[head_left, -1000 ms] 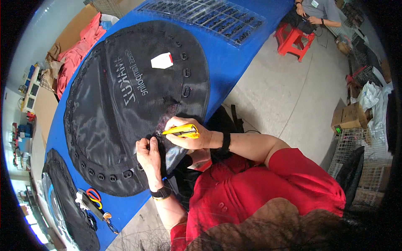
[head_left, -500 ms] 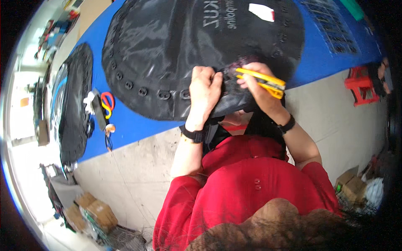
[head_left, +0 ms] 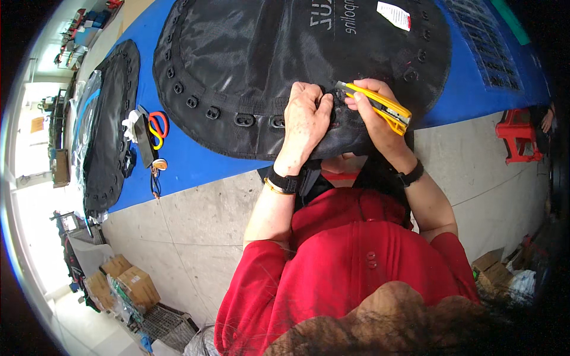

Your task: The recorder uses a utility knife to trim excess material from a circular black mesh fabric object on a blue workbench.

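Observation:
A round black mesh trampoline mat (head_left: 249,65) lies before me, with black plastic loops along its edge band and a white label (head_left: 394,15) sewn near the far right. My left hand (head_left: 306,118) is closed on the mat's near edge, pinching the fabric between thumb and fingers. Just right of it, my right hand (head_left: 375,115) grips a yellow utility knife (head_left: 380,107). The blade end points left, close to my left thumb and the gathered fabric. Whether the blade touches the fabric I cannot tell.
The mat rests on a blue table (head_left: 184,172). Scissors with red and yellow handles (head_left: 158,129) lie to the left, beside another black mat (head_left: 113,130). At right stands a red stool (head_left: 518,135). Cardboard boxes (head_left: 138,286) sit on the floor at lower left.
The view has shifted, so the mat and both hands appear further right. My right hand still holds the knife, and my left hand still grips the mat's edge.

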Action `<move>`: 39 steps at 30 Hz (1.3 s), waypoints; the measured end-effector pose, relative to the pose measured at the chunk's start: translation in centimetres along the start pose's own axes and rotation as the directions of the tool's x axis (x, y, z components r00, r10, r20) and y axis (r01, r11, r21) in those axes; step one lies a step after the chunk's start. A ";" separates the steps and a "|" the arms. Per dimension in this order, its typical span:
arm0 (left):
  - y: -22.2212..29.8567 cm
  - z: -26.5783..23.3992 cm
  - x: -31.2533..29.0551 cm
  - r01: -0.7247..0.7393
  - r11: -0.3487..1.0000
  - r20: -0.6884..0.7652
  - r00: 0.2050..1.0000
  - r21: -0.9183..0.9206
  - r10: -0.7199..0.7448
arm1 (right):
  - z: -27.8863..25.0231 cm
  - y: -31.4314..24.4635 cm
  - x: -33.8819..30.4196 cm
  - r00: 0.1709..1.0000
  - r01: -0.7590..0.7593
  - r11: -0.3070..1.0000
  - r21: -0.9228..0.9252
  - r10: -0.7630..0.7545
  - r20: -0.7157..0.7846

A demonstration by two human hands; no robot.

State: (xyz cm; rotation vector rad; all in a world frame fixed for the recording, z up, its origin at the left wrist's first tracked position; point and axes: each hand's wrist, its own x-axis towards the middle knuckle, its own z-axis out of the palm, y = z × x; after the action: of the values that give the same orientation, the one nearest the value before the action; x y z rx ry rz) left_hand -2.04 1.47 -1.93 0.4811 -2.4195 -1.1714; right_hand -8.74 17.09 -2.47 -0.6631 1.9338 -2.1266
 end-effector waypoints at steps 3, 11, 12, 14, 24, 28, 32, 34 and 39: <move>0.0 0.0 0.0 -0.009 1.000 0.007 1.000 -0.006 0.009 | 0.0 -0.1 0.0 1.000 0.003 1.000 -0.013 -0.003 -0.002; -0.3 0.0 0.1 -0.002 1.000 0.018 1.000 0.014 0.002 | -0.2 0.4 -0.2 0.998 0.063 0.989 -0.137 -0.062 0.009; -0.3 0.1 0.1 -0.005 1.000 0.020 1.000 0.011 0.004 | -0.3 0.5 -0.2 0.998 0.063 0.988 -0.140 -0.063 0.006; -0.4 0.2 0.0 -0.005 1.000 -0.006 1.000 0.002 0.005 | -0.3 0.9 -0.3 0.992 0.123 0.965 -0.232 -0.123 0.014; -0.4 0.2 0.1 -0.007 1.000 -0.005 1.000 0.009 0.007 | -0.6 0.4 -0.7 0.990 0.139 0.940 -0.310 -0.137 0.028; -0.6 0.3 0.1 -0.015 1.000 -0.012 1.000 0.008 0.015 | -0.9 0.1 -1.2 0.993 0.118 0.955 -0.272 -0.113 0.034; -0.8 0.5 0.0 -0.022 1.000 -0.028 0.999 -0.004 0.022 | -1.2 0.0 -1.4 0.985 0.173 0.943 -0.285 -0.160 0.070; -0.8 0.4 0.0 -0.018 1.000 -0.017 1.000 0.011 0.018 | -1.3 -0.2 -1.6 0.988 0.155 0.952 -0.262 -0.144 0.063; -0.7 0.4 0.1 -0.015 1.000 -0.028 0.999 0.009 0.015 | -1.7 -1.1 -1.8 0.993 0.108 0.971 -0.213 -0.093 0.077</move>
State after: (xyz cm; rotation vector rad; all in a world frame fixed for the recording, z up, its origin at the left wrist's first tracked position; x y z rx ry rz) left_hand -2.23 1.30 -2.75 0.4781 -2.4009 -1.1405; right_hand -7.70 19.50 -1.84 -0.8779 2.1578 -1.9371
